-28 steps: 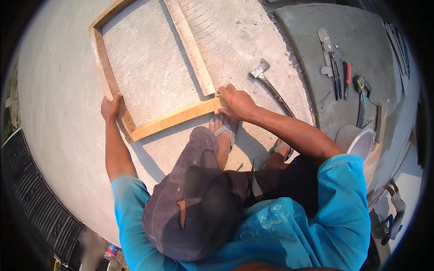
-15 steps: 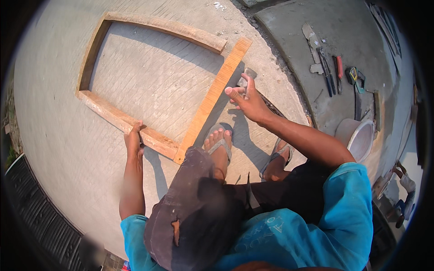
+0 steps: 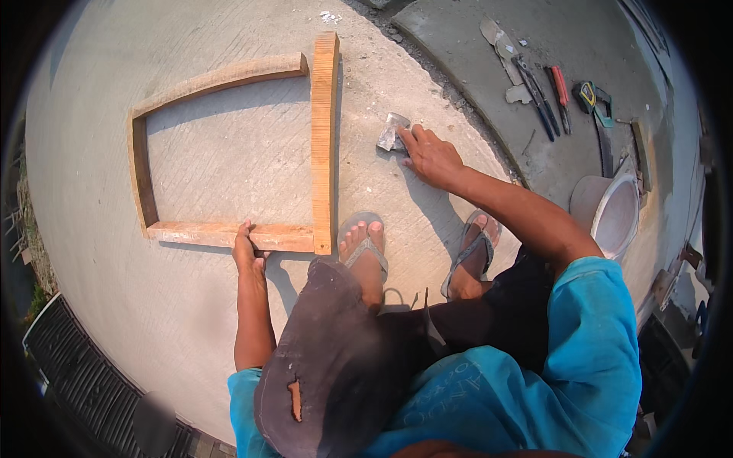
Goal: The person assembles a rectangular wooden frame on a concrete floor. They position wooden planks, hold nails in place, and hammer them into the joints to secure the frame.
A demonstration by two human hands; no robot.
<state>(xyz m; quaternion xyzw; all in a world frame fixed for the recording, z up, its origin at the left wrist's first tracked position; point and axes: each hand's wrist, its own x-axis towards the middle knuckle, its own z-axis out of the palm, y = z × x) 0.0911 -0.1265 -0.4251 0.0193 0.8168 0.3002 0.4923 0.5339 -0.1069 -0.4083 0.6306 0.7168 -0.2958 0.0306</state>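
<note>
A four-sided wooden frame [image 3: 139, 172] lies on the concrete in front of me. Its right side is a brighter ridged board [image 3: 324, 145], which meets the near rail [image 3: 286, 238] and runs past the far rail [image 3: 221, 79], with a narrow gap at that corner. My left hand [image 3: 248, 248] is closed around the near rail, thumb on the inner side. Right of the board, my right hand [image 3: 434, 156] is closed at a hammer with a grey metal head [image 3: 392, 132]; hand and forearm hide its handle.
On the grey slab at right lie long-handled cutters [image 3: 537, 95], a red-handled tool [image 3: 560, 90] and a handsaw [image 3: 602, 126]. A whitish bucket [image 3: 607, 210] stands by my right elbow. My sandalled feet [image 3: 366, 248] are close to the board. Black slatted material [image 3: 84, 374] lies lower left.
The frame has turned anticlockwise, so the ridged board now points straight away from me. My right hand, raised with spread fingers before, has come down onto the hammer. My left hand stays on the rail.
</note>
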